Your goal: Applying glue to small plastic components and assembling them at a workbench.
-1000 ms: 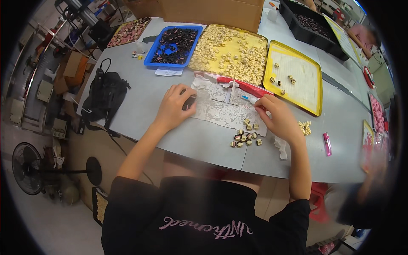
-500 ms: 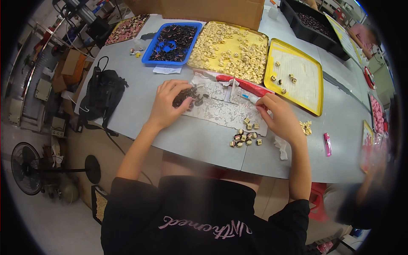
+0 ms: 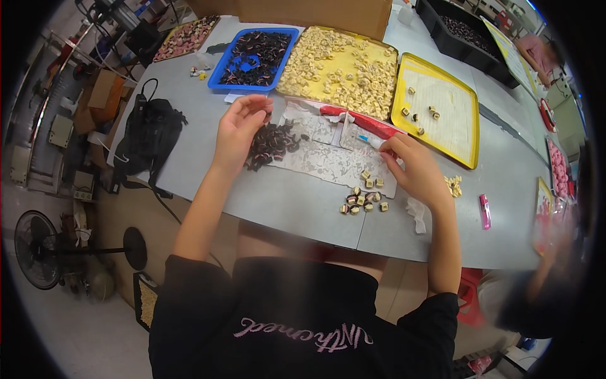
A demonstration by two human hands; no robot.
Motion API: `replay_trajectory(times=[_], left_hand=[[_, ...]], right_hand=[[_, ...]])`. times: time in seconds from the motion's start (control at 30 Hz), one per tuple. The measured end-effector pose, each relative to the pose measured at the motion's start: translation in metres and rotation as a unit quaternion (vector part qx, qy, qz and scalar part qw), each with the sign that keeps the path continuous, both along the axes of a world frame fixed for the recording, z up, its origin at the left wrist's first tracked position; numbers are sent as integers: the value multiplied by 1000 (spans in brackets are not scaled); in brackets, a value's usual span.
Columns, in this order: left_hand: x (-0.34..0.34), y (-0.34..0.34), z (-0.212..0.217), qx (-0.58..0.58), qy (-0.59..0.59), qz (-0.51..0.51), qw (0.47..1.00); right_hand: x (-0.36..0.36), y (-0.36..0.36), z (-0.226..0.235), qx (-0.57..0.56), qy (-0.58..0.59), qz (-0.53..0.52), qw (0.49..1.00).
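Observation:
My left hand (image 3: 238, 125) is raised above a heap of small dark curved pieces (image 3: 274, 144) with pale pink edges. Its thumb and fingers close together, and a small dark piece shows at their tips. My right hand (image 3: 411, 163) pinches a slim white tube with a blue tip (image 3: 372, 141), which points left over a stained white sheet (image 3: 319, 163). A small white strip stands upright on a flat plate (image 3: 328, 134) in the sheet's middle. Near my right wrist lie several cream cube-like pieces (image 3: 368, 203), some joined to dark parts.
Behind the sheet stand a blue tray (image 3: 214, 81) of dark pieces, a yellow tray (image 3: 338, 71) of cream pieces and another yellow tray (image 3: 445, 136) with a few pieces. A pink lighter (image 3: 485, 211) and crumpled tissue (image 3: 416, 215) lie right; a black bag (image 3: 148, 136) lies left.
My left hand has lifted off the heap of dark pieces and moved up and left, leaving the heap in view. My right hand with the tube has barely moved.

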State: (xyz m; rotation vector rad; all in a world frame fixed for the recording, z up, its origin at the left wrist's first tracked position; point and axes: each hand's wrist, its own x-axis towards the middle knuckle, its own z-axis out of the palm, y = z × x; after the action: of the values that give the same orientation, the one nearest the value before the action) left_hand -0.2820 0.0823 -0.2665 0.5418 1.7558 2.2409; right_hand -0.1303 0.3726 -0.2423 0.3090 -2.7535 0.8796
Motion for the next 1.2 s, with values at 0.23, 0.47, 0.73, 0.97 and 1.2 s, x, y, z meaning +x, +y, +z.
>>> replay_trajectory(times=[0.23,0.47,0.73,0.97,1.2], left_hand=[[-13,2,-10,2,15,23,1000],[-5,9,5,-1,50,-6,999],[48,50,28,70,-40,-232,969],[62,85,28,107,-74,-326,937],[58,107,23,132,-50,-274,951]], right_hand=[[-1,2,-4,-12,-8,-6,1000],[-1,0,-2,-18,23,-10,1000],[4,-24,8,-160,88,23,983],[4,-34,4,-247,152,80,954],[3,-40,-1,-477,89,-8,874]])
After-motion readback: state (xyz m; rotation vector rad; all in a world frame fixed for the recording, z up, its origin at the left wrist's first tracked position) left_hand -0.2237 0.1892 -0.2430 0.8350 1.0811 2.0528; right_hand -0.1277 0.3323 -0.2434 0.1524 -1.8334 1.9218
